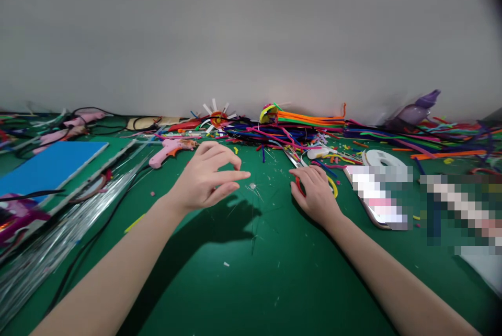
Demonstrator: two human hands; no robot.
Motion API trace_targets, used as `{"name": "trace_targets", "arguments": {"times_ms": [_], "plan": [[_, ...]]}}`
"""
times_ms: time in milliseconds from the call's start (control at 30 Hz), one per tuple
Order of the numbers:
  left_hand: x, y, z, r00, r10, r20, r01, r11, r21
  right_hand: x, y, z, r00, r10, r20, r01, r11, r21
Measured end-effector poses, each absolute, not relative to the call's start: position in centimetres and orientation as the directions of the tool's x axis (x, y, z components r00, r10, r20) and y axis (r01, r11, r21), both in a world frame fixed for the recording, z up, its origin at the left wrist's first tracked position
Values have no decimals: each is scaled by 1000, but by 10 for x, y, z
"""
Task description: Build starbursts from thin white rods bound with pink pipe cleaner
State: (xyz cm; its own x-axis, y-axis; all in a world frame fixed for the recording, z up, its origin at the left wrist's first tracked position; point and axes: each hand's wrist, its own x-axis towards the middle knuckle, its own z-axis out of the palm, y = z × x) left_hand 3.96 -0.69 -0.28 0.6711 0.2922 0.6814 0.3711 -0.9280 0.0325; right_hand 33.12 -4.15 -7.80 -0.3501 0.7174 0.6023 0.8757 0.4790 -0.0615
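Your left hand (209,178) is raised above the green table (251,294), its shadow falling on the surface below. The index finger and thumb extend to the right with a narrow gap between them; the remaining fingers are partly curled. The hand is partly open and grasps no visible object.

Your right hand (317,193) rests palm down, fingers loosely bent, over the red and yellow handles of the scissors (291,159). Whether the fingers grip the handles cannot be determined. The scissors lie on the table, blades directed away from you toward the pile of coloured pipe cleaners (254,136).

A small clear scrap (252,186) lies on the table between your hands. The pink glue gun (167,154) lies just beyond your left hand, on its left. The phone (358,189), partly pixelated, lies right of your right hand, near the white spool (386,164).
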Motion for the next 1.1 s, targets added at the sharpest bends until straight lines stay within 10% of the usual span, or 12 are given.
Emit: {"name": "trace_targets", "arguments": {"times_ms": [300,1100], "plan": [[48,-9,-14,708,426,564,359,-904,232,330,-42,-78,-379,715,587,856,512,-71],[55,-12,-15,770,431,471,348,-902,256,329,-41,-77,-397,742,541,853,516,-82]]}}
